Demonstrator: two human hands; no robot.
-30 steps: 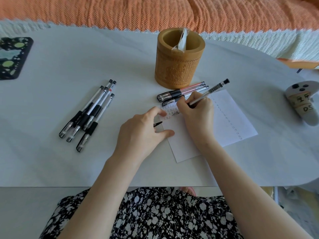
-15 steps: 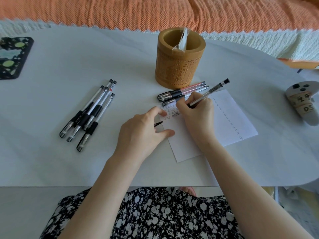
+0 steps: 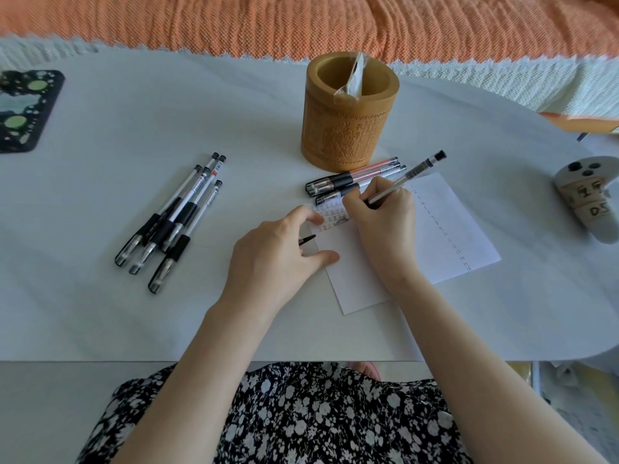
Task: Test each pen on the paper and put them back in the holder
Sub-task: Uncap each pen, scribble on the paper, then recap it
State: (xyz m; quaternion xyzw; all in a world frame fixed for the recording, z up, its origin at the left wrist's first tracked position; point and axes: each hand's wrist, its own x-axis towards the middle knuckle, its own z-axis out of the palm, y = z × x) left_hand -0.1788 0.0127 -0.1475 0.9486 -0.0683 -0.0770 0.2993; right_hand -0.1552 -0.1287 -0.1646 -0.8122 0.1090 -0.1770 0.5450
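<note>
My right hand (image 3: 385, 222) grips a clear pen (image 3: 412, 174) with its tip down on the upper left corner of the white paper (image 3: 449, 226), among small written marks. My left hand (image 3: 281, 252) rests on the paper's left edge, thumb and forefinger apart, with a black pen cap (image 3: 307, 240) showing under the palm. Two capped pens (image 3: 351, 179) lie just beyond the paper, in front of the carved wooden holder (image 3: 348, 125). Several capped pens (image 3: 177, 219) lie in a bundle to the left.
A clear wrapper (image 3: 353, 77) sticks out of the holder. A dark patterned tray (image 3: 23, 108) sits at the far left edge. A grey block calendar (image 3: 589, 199) stands at the right. Orange fabric (image 3: 301, 21) runs behind the white table (image 3: 100, 313).
Almost nothing has shifted; my right hand makes only tiny movements with the pen on the paper, and my left hand stays put.
</note>
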